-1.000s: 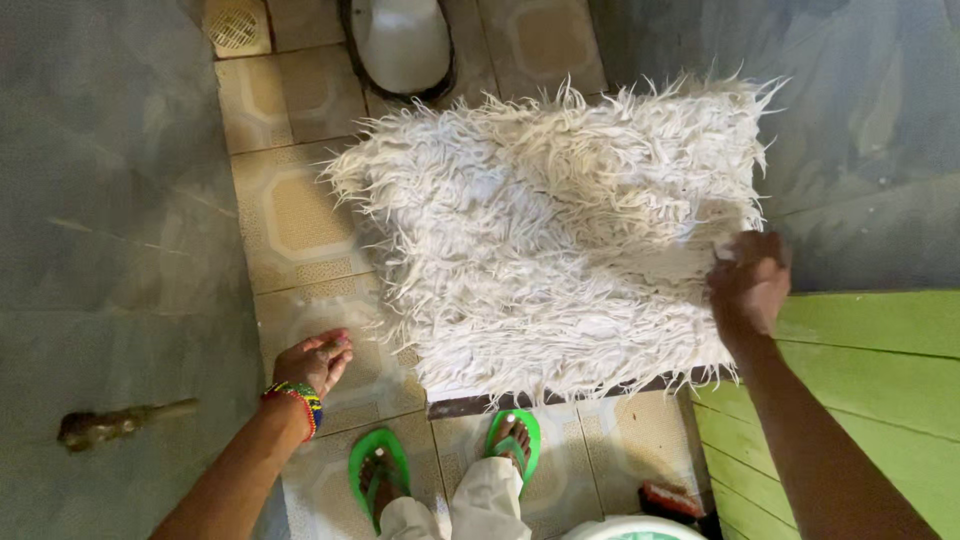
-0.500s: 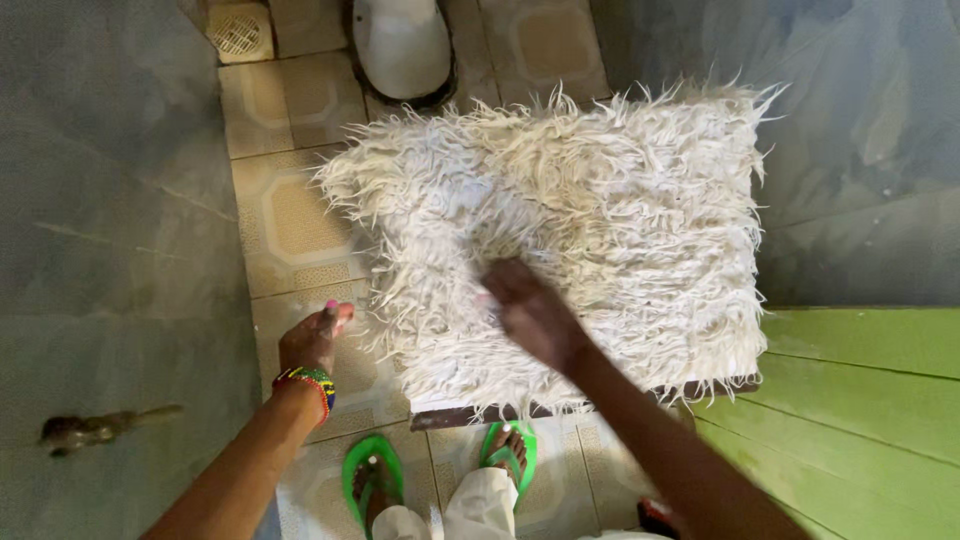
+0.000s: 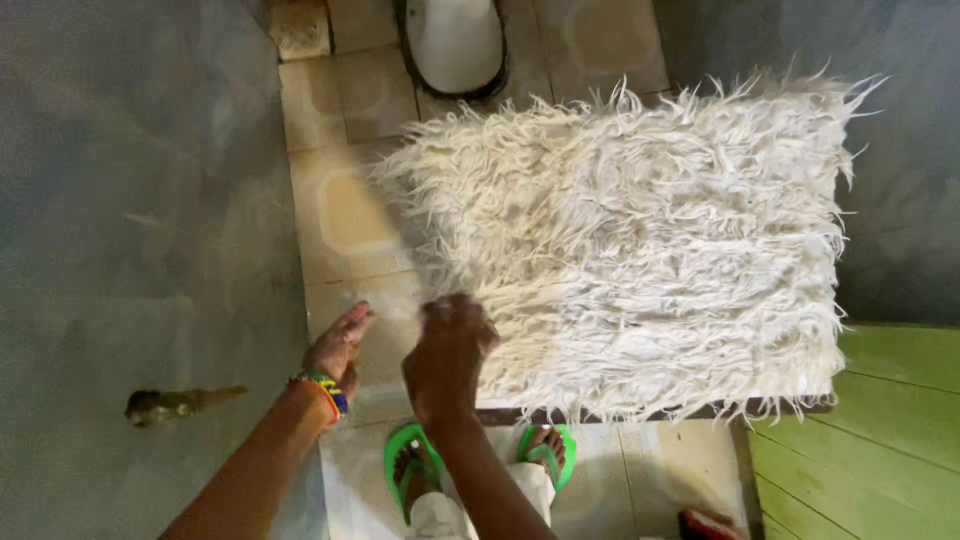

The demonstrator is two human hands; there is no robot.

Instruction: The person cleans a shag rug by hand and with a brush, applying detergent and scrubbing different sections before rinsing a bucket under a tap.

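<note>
A white shaggy rug [image 3: 640, 240] lies spread over the tiled floor in front of me. My right hand [image 3: 447, 352] rests on the rug's near left corner, fingers curled into the long pile. My left hand [image 3: 338, 345], with a beaded bracelet on the wrist, hovers just left of that corner with fingers together and holds nothing. My feet in green flip-flops [image 3: 410, 465] stand at the rug's near edge.
A white basin [image 3: 455, 40] stands on the beige patterned floor tiles [image 3: 340, 215] beyond the rug. A grey wall [image 3: 130, 250] with a small brown handle [image 3: 170, 404] runs along the left. A green wooden door [image 3: 880, 440] is at the lower right.
My right hand has swept across the rug from its right edge to its near left corner. The left hand stayed beside that corner. The view shifted slightly.
</note>
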